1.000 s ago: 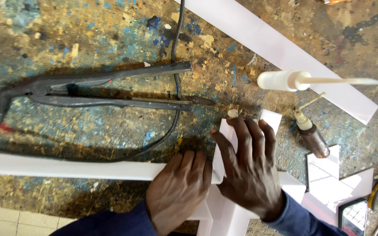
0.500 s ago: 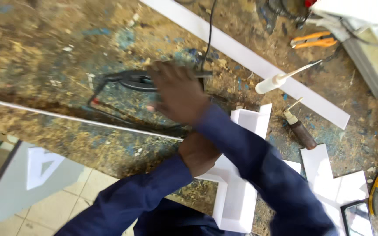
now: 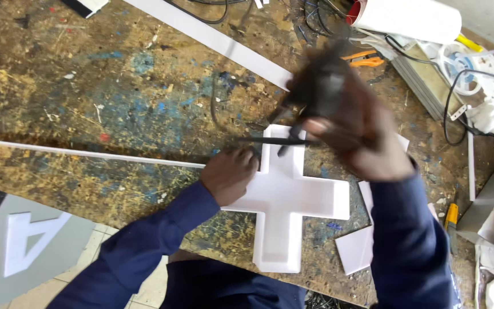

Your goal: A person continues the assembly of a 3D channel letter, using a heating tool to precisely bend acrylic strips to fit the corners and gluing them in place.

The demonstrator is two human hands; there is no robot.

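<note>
A white cross-shaped tray (image 3: pixel 284 200) with raised walls lies on the paint-stained wooden workbench (image 3: pixel 115 91). My left hand (image 3: pixel 231 174) rests on its left arm, fingers curled against the wall. My right hand (image 3: pixel 355 123), blurred by motion, is raised above the top arm of the cross. It grips a black long-handled tool (image 3: pixel 310 97) whose thin black arms point left over the tray.
Two long white strips (image 3: pixel 87 151) (image 3: pixel 224 43) cross the bench. A white roll (image 3: pixel 407 17), orange-handled pliers (image 3: pixel 364 58), cables and metal sheets crowd the back right. White offcuts (image 3: pixel 357 249) lie by the tray. A grey panel with a white letter (image 3: pixel 27 243) sits below left.
My right hand has picked up the black tool from the bench and swung it right, over the cross. My left hand stayed on the cross. The view has shifted right.
</note>
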